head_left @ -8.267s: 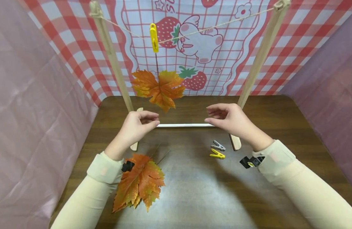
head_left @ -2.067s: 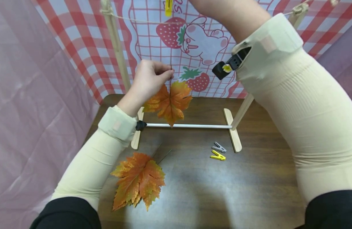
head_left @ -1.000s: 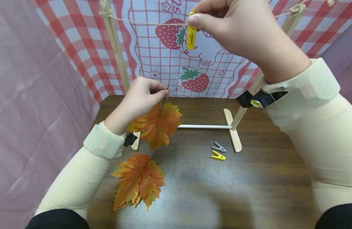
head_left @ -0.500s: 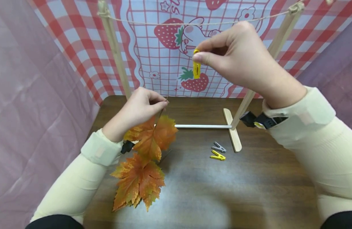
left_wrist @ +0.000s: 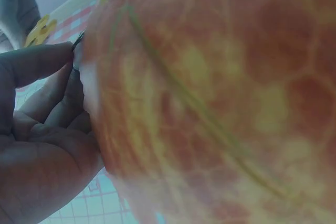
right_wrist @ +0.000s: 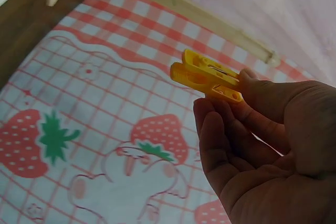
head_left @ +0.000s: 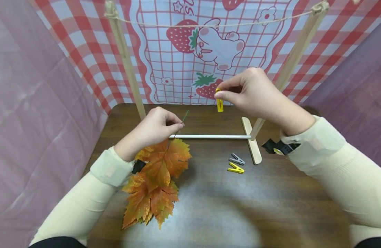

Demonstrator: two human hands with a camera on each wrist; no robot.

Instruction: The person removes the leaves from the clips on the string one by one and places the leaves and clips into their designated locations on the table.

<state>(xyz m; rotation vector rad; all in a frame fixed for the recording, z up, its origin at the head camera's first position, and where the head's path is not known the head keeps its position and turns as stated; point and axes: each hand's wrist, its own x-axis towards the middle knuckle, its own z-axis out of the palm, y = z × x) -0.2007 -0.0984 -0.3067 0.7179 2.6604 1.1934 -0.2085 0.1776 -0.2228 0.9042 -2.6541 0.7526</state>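
Observation:
My left hand (head_left: pixel 157 125) pinches the thin stem of an orange maple leaf (head_left: pixel 164 162), which hangs below the fingers. That leaf overlaps a small pile of similar leaves (head_left: pixel 150 203) lying on the table at the left. In the left wrist view the held leaf (left_wrist: pixel 220 87) fills most of the picture, blurred. My right hand (head_left: pixel 254 94) holds a yellow clothespin (head_left: pixel 220 105) between thumb and fingers, in the air right of the left hand. The right wrist view shows the clothespin (right_wrist: pixel 207 75) gripped by one end.
A string (head_left: pixel 227 25) spans two wooden posts (head_left: pixel 125 58), with nothing clipped to it. A white rod (head_left: pixel 212 136) joins the posts low down. A grey clothespin (head_left: pixel 236 159) and another yellow clothespin (head_left: pixel 236 168) lie on the table near the right wooden foot (head_left: pixel 254 148).
Earlier the leaf hung from the string by the yellow clothespin. Now both are off it, one in each hand. Over the last second both hands have come down, the right farther.

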